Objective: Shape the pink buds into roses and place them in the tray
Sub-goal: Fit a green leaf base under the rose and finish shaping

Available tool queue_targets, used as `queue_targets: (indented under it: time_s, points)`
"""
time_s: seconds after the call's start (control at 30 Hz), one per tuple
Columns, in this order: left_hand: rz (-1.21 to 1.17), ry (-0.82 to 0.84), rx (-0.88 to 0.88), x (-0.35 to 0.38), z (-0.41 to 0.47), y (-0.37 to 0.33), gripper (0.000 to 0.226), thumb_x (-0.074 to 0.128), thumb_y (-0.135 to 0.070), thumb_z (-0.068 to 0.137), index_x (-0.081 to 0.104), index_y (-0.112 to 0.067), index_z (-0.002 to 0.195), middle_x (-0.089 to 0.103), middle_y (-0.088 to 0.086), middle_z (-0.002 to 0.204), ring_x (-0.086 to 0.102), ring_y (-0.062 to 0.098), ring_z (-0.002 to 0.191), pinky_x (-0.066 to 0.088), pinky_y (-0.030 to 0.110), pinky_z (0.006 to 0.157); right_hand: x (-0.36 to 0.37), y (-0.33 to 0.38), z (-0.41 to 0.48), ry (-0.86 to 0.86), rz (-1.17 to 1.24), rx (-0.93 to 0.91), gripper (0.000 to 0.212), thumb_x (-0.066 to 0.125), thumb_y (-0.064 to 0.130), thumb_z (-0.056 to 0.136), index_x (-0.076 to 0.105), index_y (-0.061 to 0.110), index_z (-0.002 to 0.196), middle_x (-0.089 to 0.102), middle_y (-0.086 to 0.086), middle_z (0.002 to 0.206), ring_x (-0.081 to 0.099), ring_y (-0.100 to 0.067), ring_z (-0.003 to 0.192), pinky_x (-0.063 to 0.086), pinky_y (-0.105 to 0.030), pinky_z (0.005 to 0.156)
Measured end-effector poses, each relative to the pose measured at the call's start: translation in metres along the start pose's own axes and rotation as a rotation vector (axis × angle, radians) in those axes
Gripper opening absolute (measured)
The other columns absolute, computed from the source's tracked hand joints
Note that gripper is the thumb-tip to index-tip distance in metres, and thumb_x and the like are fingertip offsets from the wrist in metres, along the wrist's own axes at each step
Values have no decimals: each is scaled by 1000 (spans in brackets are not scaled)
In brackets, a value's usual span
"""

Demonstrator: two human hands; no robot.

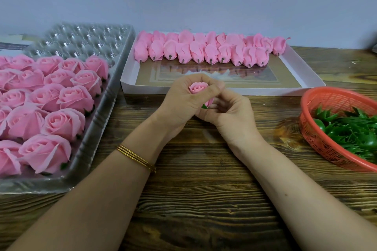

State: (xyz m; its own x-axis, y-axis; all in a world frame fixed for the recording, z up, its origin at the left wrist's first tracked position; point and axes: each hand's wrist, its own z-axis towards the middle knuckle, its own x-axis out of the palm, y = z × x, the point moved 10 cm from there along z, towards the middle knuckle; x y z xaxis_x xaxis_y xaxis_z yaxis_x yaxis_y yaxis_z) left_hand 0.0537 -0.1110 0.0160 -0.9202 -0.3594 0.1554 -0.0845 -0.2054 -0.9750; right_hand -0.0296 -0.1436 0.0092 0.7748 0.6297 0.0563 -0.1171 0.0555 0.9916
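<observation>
Bud of pink petals (197,87) gripped by left hand (179,101) and right hand (230,113); clear plastic tray (85,40) at left part-filled with pink roses (61,98).

Your table (193,199) is dark brown wood with wavy lines running across it, and it goes back to a pale wall. Three things sit right on it. On your left is a big clear plastic tray (89,149), and part of it runs off the left side of the picture. In the middle, at the back, is a flat white box (142,87), just beside the tray. On your right is a red basket (310,128) with little holes in its side, well apart from the tray
</observation>
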Motion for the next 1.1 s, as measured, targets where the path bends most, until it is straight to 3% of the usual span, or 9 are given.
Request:
queue_targets:
  time_s: [0.1,0.23,0.33,0.43,0.57,0.67,0.73,0.9,1.1]
  points:
    - [12,19,16,1,1,0,21,68,-4,86,66,-16,69,63,15,90,60,15,77,53,23,71,0,1,0,0,1,-8,42,73,-16,72,65,4,108,71,-22,99,63,-13,79,54,-23,77]
    - [29,45,8,3,1,1,16,68,1,85,64,-10,74,65,11,89,62,13,75,53,23,71,1,0,1,17,1,-14,42,72,-18,71,67,13,99,70,-2,86,63,2,68,52,-15,69]
    - [45,29,4,0,0,0,9,72,-3,82,65,-9,82,65,13,93,62,17,81,55,27,75,-1,-2,2,12,18,-2,43,74,-16,71,67,20,94,72,3,83,65,0,70,53,-17,71]
    - [31,0,16,-5,0,-2,17,78,-14,75,66,-10,87,64,13,96,61,16,85,54,28,79,-2,-1,1,6,-5,-2,38,76,-13,71,69,18,93,72,-2,81,65,-9,74,55,-24,75]
    - [51,1,37,-3,-1,-4,19,82,-15,71,66,-11,82,66,13,97,62,17,86,55,29,79,-2,2,0,-2,-43,-15,35,77,-11,71,68,18,89,71,7,74,66,-3,71,55,-19,71]
    - [33,12,31,1,-2,-2,18,77,-19,68,63,-11,75,70,2,90,65,10,81,54,24,73,-2,2,0,-6,-45,-14,37,76,-12,70,68,19,88,70,7,75,65,-4,71,56,-22,75]
    - [4,12,18,1,-1,-1,17,78,-20,71,63,-12,75,69,1,90,65,12,80,55,25,73,-1,2,0,7,-26,-8,38,75,-14,70,67,16,92,69,3,76,62,-6,69,54,-25,77]
    - [-116,-74,26,-12,2,-7,8,75,-24,77,68,-20,73,67,8,93,61,19,93,48,37,93,2,0,0,40,18,5,32,71,-21,70,66,2,92,68,2,72,63,1,61,54,-15,70]
    - [-37,3,16,-1,2,-3,35,55,-22,96,68,-22,64,71,1,93,65,11,91,52,34,92,1,0,0,39,22,-8,33,71,-19,72,63,-6,101,66,-5,77,61,-6,66,53,-19,72]
